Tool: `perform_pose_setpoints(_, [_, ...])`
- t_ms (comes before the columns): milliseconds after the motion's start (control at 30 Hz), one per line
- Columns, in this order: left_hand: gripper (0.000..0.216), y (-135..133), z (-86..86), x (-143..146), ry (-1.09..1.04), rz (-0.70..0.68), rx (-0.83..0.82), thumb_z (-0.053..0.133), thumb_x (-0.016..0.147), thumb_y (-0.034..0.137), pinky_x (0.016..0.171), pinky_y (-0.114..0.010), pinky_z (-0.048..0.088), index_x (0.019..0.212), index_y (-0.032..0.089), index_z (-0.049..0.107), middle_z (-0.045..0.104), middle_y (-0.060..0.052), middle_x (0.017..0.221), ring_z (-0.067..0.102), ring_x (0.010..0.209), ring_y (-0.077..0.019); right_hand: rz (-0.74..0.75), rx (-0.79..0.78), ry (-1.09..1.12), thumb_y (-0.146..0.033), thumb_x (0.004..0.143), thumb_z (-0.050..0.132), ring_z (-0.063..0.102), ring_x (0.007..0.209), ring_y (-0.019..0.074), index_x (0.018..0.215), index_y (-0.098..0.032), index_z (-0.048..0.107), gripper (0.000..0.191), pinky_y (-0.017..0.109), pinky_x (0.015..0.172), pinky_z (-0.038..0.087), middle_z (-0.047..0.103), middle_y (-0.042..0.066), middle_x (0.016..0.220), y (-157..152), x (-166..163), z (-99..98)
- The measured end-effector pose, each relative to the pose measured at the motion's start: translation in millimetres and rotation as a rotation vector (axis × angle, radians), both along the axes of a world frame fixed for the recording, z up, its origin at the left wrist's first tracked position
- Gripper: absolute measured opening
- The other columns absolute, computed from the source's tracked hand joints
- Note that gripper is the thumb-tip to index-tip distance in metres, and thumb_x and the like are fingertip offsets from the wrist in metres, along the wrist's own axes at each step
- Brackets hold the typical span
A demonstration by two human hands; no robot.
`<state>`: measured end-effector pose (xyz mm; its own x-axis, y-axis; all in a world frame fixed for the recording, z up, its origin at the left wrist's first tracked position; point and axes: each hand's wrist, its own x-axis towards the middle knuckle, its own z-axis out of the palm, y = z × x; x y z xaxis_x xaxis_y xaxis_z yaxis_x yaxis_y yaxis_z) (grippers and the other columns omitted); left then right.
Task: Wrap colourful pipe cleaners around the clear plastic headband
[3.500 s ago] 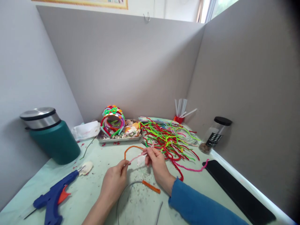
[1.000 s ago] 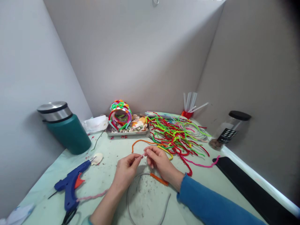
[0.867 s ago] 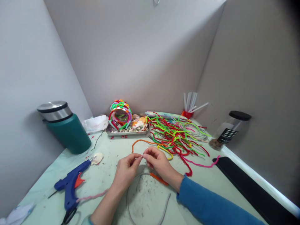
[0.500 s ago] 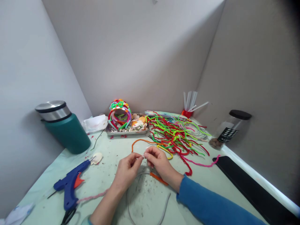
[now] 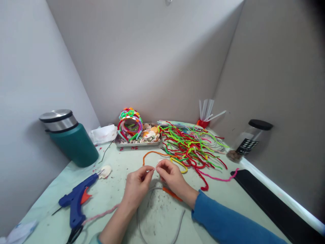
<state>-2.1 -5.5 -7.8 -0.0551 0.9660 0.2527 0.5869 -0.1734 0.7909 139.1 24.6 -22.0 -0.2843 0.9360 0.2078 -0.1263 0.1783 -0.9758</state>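
My left hand and my right hand meet above the middle of the table, thumbs and forefingers pinched toward each other. Something tiny and pale is between the fingertips, too small to name. Below the hands lies a grey headband, curved and partly hidden by my left arm, with orange pipe cleaner wound round one stretch. Just beyond the fingers, an orange pipe cleaner and a bent yellow pipe cleaner rest on the table. A pink pipe cleaner passes behind my left forearm.
A blue glue gun lies left, its nozzle on a pale disc, near a green bottle. Behind are a metal tray with decorated headbands and a pipe-cleaner pile. Glue sticks and a jar stand right.
My left fingertips have drawn slightly left, so the gap to the right fingertips looks a little wider. The things on the table lie as before.
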Motion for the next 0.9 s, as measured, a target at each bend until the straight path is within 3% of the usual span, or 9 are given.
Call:
perform_pose_setpoints(200, [0.026,1.0,3.2,-1.3,-0.052,0.02,-0.033,0.051,0.075,0.035,0.046,-0.019,0.029,0.077,0.015,0.067,0.053,0.002,0.052,0.038,0.046,-0.0091,-0.032,0.184,-0.084,-0.019,0.077,0.055,0.045,0.061,0.0103,0.073,-0.017,0.055,0.004,0.021,0.055,0.036,0.05,-0.002,0.068,-4.3,0.9,3.7])
perform_pose_setpoints(467, [0.03,-0.7,7.8,-1.8,-0.097,-0.135,-0.045,0.047,0.079,0.039,0.05,-0.019,0.032,0.078,0.015,0.067,0.058,0.0,0.06,0.044,0.052,-0.0104,-0.046,-0.009,0.048,-0.023,0.074,0.058,0.042,0.048,0.008,0.072,-0.017,0.054,0.008,0.02,0.046,0.033,0.047,-0.005,0.058,0.2,1.2,3.5])
perform_pose_setpoints(667, [0.034,-3.2,10.5,-0.5,0.127,-0.064,0.018,0.039,0.084,0.039,0.051,-0.019,0.032,0.082,0.019,0.066,0.059,0.001,0.058,0.048,0.052,-0.0118,-0.149,-0.072,0.14,-0.031,0.075,0.057,0.04,0.046,0.0082,0.075,-0.017,0.053,0.014,0.02,0.044,0.03,0.045,-0.006,0.053,3.9,6.0,9.1])
perform_pose_setpoints(900, [0.034,-4.0,6.9,-1.5,0.215,-0.087,0.045,0.04,0.085,0.038,0.057,-0.019,0.037,0.091,0.022,0.069,0.069,-0.001,0.069,0.056,0.056,-0.0125,0.026,-0.116,0.138,-0.03,0.075,0.059,0.043,0.046,0.0072,0.084,-0.017,0.056,0.016,0.019,0.042,0.031,0.052,-0.004,0.06,3.8,4.3,7.5])
